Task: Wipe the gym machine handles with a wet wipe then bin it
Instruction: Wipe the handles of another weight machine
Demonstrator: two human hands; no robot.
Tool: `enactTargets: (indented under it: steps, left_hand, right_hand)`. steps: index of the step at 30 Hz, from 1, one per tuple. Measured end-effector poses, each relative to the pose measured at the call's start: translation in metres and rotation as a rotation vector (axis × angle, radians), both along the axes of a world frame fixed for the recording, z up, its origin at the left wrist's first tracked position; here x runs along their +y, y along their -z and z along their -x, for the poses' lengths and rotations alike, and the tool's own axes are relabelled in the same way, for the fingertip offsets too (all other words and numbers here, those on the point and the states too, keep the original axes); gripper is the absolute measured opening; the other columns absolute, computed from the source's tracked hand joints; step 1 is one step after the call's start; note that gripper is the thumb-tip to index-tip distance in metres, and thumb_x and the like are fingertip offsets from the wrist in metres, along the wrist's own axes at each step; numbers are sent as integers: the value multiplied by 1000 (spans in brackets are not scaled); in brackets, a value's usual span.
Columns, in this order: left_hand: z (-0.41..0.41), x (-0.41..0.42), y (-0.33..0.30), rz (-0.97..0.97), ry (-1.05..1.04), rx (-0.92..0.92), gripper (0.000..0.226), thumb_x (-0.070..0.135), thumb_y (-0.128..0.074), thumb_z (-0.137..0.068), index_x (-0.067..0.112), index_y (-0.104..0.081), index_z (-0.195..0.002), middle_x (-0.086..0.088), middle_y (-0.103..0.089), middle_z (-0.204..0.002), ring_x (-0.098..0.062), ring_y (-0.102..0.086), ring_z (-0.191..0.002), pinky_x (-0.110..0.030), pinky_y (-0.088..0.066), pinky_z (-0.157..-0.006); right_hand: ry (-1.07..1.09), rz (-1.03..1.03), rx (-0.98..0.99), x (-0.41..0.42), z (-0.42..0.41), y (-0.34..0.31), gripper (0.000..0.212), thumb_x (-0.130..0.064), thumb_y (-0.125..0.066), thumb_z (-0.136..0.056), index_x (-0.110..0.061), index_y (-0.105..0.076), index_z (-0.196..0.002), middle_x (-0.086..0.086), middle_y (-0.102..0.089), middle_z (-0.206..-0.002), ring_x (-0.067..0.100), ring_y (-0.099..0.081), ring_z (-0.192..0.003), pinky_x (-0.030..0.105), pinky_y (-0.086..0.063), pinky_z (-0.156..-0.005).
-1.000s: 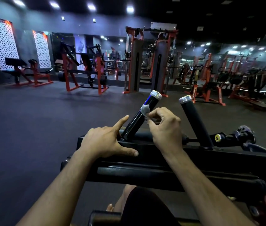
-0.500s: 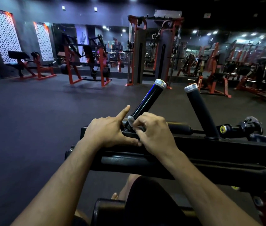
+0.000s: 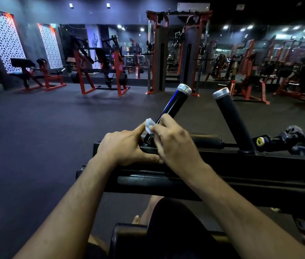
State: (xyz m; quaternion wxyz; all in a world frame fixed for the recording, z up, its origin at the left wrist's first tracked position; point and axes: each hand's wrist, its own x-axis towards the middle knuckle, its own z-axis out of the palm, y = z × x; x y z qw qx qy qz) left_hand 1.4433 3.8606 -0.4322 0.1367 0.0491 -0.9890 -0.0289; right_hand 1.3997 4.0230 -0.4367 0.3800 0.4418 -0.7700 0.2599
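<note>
A: Where is the wet wipe (image 3: pixel 149 126) sitting right now?

B: It is bunching into a small white wad against the lower part of the left handle (image 3: pixel 168 113), just above where that handle is meeting the black machine frame (image 3: pixel 222 165). The right hand (image 3: pixel 174 144) is pinching it between thumb and curled fingers and pressing it onto the grip.

A: And the left hand (image 3: pixel 125 146)?

B: It is resting on the frame just beside the handle's base, fingers mostly straight, the forefinger reaching toward the wipe and the thumb lying along the frame edge. It is gripping nothing; it looks to be steadying the person.

A: How is the wipe going to behave?

B: I am judging it as light, limp and damp, so it is likely folding and slipping under the fingers rather than holding a shape. Wrapping it round the handle with the fingers curled over it should be working better than a fingertip pinch. The handle itself is looking stiff and glossy, probably slick once wet.

A: What about the right handle (image 3: pixel 232 120)?

B: It is standing to the right of the left handle, apart from both hands, with a matte black grip and a silver cap. I am guessing it is yet to be wiped. No bin is showing anywhere around the handles.
</note>
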Motion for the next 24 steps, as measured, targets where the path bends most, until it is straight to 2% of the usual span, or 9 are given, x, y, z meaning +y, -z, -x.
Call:
enactTargets:
  steps: [3,6,10,13,15,17,19,21,24]
  left_hand:
    - [1,-1,1,3,-26,22,110,97,-48,-64,54,-2,-155,7,-70,-120,-24,-67,-108,-36,-41,-74]
    - [1,-1,1,5,-32,11,109,85,-55,-73,51,4,-158,0,-69,-122,-26,-65,-110,-36,-41,-76]
    - [0,-2,2,-38,7,23,115,92,-54,-66,53,6,-157,6,-66,-133,-23,-63,-118,-36,-41,-78]
    - [-7,1,-3,-276,155,71,120,91,-62,-63,53,2,-158,20,-40,-157,-12,-45,-140,-38,-45,-99]
    - [-8,14,-9,-406,350,280,104,74,-67,-76,44,-15,-160,16,-36,-156,-10,-39,-142,-40,-40,-111]
    - [-5,43,-12,-348,507,528,75,44,-68,-86,29,-39,-154,7,-47,-144,-13,-49,-130,-41,-45,-108]
    - [4,78,-13,-329,588,620,59,27,-67,-89,23,-50,-146,5,-54,-132,-12,-60,-110,-42,-54,-90]
    - [20,106,-14,-401,614,621,58,26,-65,-91,24,-48,-146,7,-55,-127,-12,-64,-96,-41,-57,-78]
    - [50,132,-18,-510,580,648,66,22,-62,-90,26,-39,-152,9,-52,-127,-12,-61,-97,-41,-57,-81]
  right_hand:
    - [-1,-55,-67,-3,-4,3,7,-10,-62,-93,-11,-67,-98,4,-53,-92,25,-59,-70,41,-54,-58]
    - [3,-240,-54,-5,-10,-2,11,-15,-68,-86,-20,-71,-96,-1,-59,-97,22,-64,-85,35,-53,-60]
    - [-31,-329,-167,5,-8,-19,18,-15,-62,-90,-24,-71,-103,-5,-57,-107,22,-62,-96,41,-54,-74]
    - [-77,-157,-170,33,-3,-33,15,-9,-65,-88,-19,-71,-98,0,-58,-100,25,-63,-88,46,-54,-72]
    - [-37,25,-140,62,6,-42,14,-6,-69,-87,-17,-72,-95,-2,-59,-97,18,-62,-87,36,-54,-76]
    - [22,179,-133,91,12,-47,16,-3,-72,-85,-16,-73,-94,-5,-60,-96,8,-60,-89,17,-48,-79]
    - [67,246,-144,114,13,-46,16,-3,-73,-85,-16,-73,-94,-7,-61,-98,4,-60,-90,11,-46,-79]
    - [80,272,-144,132,13,-42,13,-6,-75,-85,-13,-74,-96,-4,-62,-100,2,-61,-92,9,-46,-80]
    - [115,321,-95,159,22,-45,12,-9,-79,-83,-12,-75,-93,-2,-65,-100,5,-63,-95,13,-48,-85]
